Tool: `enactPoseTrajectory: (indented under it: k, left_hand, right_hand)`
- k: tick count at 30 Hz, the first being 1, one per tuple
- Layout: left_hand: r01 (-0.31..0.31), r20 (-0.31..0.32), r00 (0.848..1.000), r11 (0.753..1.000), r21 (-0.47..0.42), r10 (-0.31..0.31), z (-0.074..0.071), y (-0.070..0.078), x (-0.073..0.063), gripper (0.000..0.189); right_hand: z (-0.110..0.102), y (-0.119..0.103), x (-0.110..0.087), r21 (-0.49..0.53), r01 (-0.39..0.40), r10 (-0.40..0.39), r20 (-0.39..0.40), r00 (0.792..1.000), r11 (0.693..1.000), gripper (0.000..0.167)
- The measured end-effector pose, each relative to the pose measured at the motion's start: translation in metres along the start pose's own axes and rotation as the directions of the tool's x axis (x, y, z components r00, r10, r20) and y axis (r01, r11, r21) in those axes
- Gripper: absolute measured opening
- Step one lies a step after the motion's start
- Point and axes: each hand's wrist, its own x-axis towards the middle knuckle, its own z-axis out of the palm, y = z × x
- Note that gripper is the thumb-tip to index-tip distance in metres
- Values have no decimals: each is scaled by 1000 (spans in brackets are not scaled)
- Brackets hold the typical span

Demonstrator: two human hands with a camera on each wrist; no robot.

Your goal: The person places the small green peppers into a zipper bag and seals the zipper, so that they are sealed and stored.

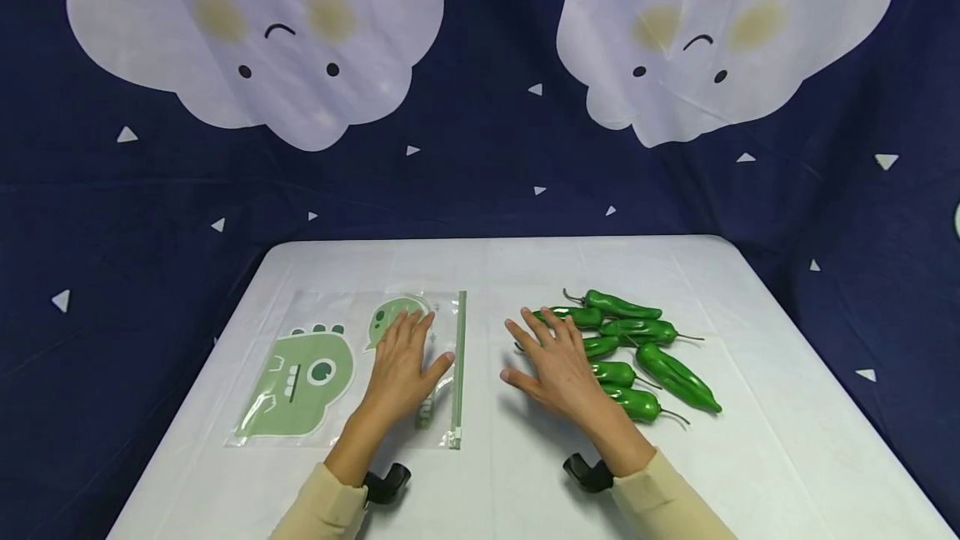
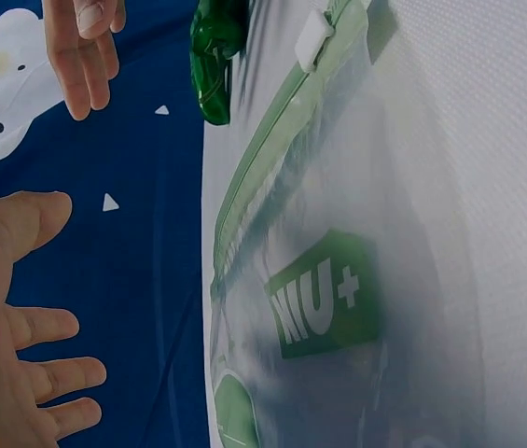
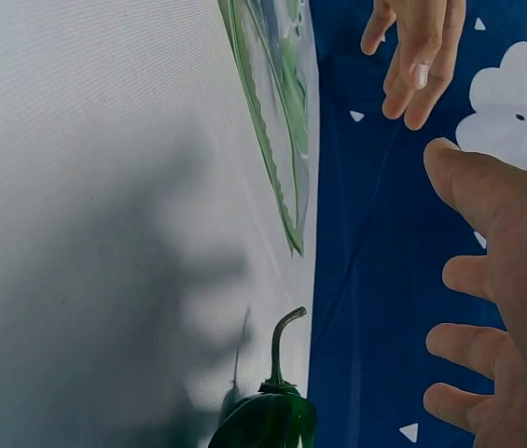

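Note:
My left hand hovers with spread fingers over a clear zip bag printed with a green cartoon dinosaur. The bag lies flat on the left side of the table, its green zip strip and white slider along the right edge. On the right, my right hand is held above the table beside several green peppers, fingers apart and nothing in them. It hides part of the leftmost peppers in the head view. A pepper with a curved stem shows below it in the right wrist view.
A white-covered table bears both the bag and the peppers. Behind it hangs a dark blue curtain with white clouds and small triangles. Each wrist carries a black camera mount.

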Motion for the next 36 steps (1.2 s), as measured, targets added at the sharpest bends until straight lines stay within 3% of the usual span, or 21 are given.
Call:
enactPoseTrajectory:
  k: [28, 36]
  left_hand:
    - [48, 106, 994, 996, -70, -40, 6, -2, 1, 67]
    - [39, 104, 994, 998, -53, -33, 11, -2, 3, 68]
  right_hand:
    - [11, -3, 13, 60, 26, -31, 98, 995, 998, 71]
    - [14, -4, 14, 85, 24, -35, 123, 992, 996, 72]
